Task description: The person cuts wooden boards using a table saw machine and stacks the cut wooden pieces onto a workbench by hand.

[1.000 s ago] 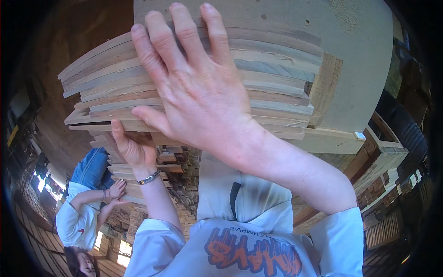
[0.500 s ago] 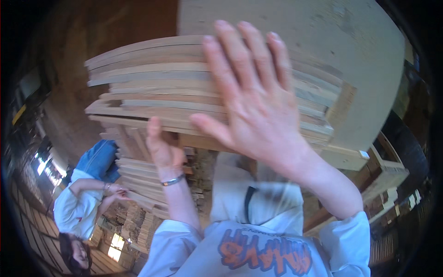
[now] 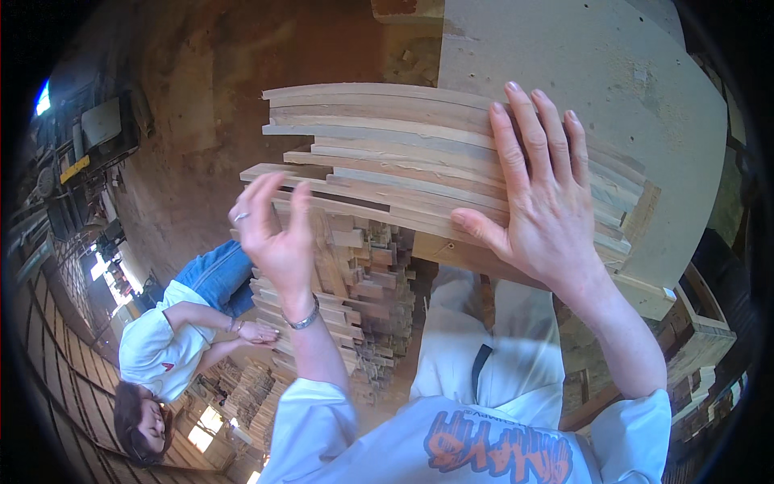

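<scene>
Wooden strips lie side by side in a row on the board-topped table, their left ends uneven and overhanging its edge. My right hand rests flat across them toward their right part, fingers stretched and thumb spread. At the near left ends, my left hand has its fingers loosely curved and the thumb apart, with nothing visible between them. It is close to the jutting end of a near strip; whether it touches that strip I cannot tell. A narrow gap shows between the nearest strips. My left wrist carries a metal band.
The pale tabletop extends beyond the strips, with sawdust on it. Stacked wood pieces stand below at the left. A co-worker in a white shirt and jeans has hands at that stack. A wooden frame stands at right.
My left hand has come away from the strips' near edge toward their left ends. My right hand stays flat on them. The whole view has shifted, so the strips appear farther right.
</scene>
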The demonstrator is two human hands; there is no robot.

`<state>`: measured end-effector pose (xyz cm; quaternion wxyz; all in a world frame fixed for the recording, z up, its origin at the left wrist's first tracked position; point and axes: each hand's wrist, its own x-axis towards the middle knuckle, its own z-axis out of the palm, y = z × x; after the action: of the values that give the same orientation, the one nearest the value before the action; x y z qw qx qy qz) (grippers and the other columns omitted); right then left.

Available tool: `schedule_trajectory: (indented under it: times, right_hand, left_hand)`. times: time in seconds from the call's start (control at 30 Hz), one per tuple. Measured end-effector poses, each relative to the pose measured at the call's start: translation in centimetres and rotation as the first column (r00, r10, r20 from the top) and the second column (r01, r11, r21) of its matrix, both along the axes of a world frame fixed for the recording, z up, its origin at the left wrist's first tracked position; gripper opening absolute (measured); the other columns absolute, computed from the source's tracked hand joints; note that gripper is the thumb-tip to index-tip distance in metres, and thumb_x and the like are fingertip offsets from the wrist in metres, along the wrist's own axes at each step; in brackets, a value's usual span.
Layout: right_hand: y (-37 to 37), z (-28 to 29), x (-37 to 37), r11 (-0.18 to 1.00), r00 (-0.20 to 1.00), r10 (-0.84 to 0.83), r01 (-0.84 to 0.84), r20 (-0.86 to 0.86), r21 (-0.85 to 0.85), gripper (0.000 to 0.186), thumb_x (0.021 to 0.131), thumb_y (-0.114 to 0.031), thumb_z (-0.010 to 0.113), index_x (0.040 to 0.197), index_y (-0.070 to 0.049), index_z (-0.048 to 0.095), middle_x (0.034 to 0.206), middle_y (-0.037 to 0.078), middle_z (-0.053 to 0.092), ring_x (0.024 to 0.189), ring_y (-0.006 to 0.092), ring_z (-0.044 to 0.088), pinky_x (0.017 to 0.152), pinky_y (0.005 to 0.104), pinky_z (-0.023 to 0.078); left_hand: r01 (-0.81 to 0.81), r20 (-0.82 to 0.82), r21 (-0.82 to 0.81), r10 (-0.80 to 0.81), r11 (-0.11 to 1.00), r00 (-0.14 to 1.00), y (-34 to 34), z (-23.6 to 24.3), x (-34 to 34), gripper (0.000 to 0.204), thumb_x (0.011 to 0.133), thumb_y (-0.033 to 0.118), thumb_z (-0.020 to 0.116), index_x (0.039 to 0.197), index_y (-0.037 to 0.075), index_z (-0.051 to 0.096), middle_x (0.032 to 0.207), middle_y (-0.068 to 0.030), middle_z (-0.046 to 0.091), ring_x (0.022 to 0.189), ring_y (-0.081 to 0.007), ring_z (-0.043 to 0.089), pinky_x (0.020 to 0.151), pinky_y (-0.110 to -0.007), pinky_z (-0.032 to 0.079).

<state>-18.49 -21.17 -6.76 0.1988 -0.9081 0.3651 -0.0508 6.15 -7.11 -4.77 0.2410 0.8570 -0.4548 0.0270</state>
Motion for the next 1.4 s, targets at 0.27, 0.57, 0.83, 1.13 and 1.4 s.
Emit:
schedule_trajectory:
  times: [0.27, 0.57, 0.83, 1.13, 1.4]
  right_hand:
    - [0.4, 0.3, 0.5, 0.999, 0.998, 0.011, -0.013, 0.056, 0.032, 0.093, 0.084, -0.065, 0.054, 0.15, -0.004, 0.033, 0.157, 0.017, 0.026, 0.147, 0.0352, 0.018, 0.122, 0.0509, 0.006]
    - [0.2, -0.8, -0.4, 1.0, 0.991, 0.015, -0.013, 0.136, -0.012, 0.093, 0.082, -0.064, 0.057, 0.148, -0.002, 0.035, 0.156, 0.019, 0.028, 0.146, 0.0369, 0.02, 0.122, 0.0521, 0.008]
    - [0.2, -0.5, -1.2, 1.0, 0.995, 0.027, -0.028, 0.098, 0.007, 0.091, 0.084, -0.064, 0.055, 0.15, -0.004, 0.034, 0.159, 0.017, 0.023, 0.149, 0.0335, 0.015, 0.123, 0.0503, 0.006]
    - [0.1, -0.1, -2.0, 0.999, 0.998, 0.037, -0.038, 0.048, 0.026, 0.091, 0.085, -0.065, 0.054, 0.151, -0.006, 0.032, 0.16, 0.015, 0.021, 0.15, 0.0291, 0.014, 0.123, 0.0496, 0.005]
    - [0.0, 0.4, -3.2, 0.998, 0.999, 0.048, -0.048, -0.018, 0.032, 0.091, 0.086, -0.066, 0.051, 0.152, -0.006, 0.03, 0.161, 0.012, 0.019, 0.151, 0.0268, 0.012, 0.123, 0.049, 0.006]
  left_hand:
    - [-0.075, -0.116, 0.103, 0.087, 0.992, 0.989, -0.7, 0.0, -2.7, 0.015, 0.087, 0.013, 0.074, 0.098, 0.003, 0.07, 0.091, -0.0065, 0.069, 0.082, -0.0176, 0.059, 0.078, -0.031, 0.048]
    - [-0.031, -0.259, 0.093, 0.054, 0.995, 0.964, -1.1, -0.9, -2.9, 0.016, 0.089, 0.01, 0.072, 0.103, 0.002, 0.07, 0.098, -0.0035, 0.066, 0.085, -0.0121, 0.053, 0.08, -0.025, 0.044]
    - [-0.091, -0.05, 0.105, 0.097, 0.99, 0.994, -1.1, -1.0, 0.8, 0.033, 0.091, 0.028, 0.07, 0.113, 0.004, 0.067, 0.11, -0.0076, 0.068, 0.101, -0.0224, 0.06, 0.093, -0.036, 0.043]
    - [-0.027, 0.031, 0.225, 0.02, 0.974, 0.999, -2.5, -3.0, -0.8, 0.043, 0.1, 0.044, 0.052, 0.123, 0.008, 0.061, 0.124, -0.0107, 0.059, 0.117, -0.0272, 0.055, 0.108, -0.053, 0.026]
    - [-0.019, 0.097, 0.286, -0.009, 0.958, 0.995, -2.8, -2.1, -1.6, 0.042, 0.097, 0.043, 0.057, 0.12, 0.008, 0.063, 0.13, -0.012, 0.053, 0.123, -0.0293, 0.049, 0.111, -0.054, 0.023]
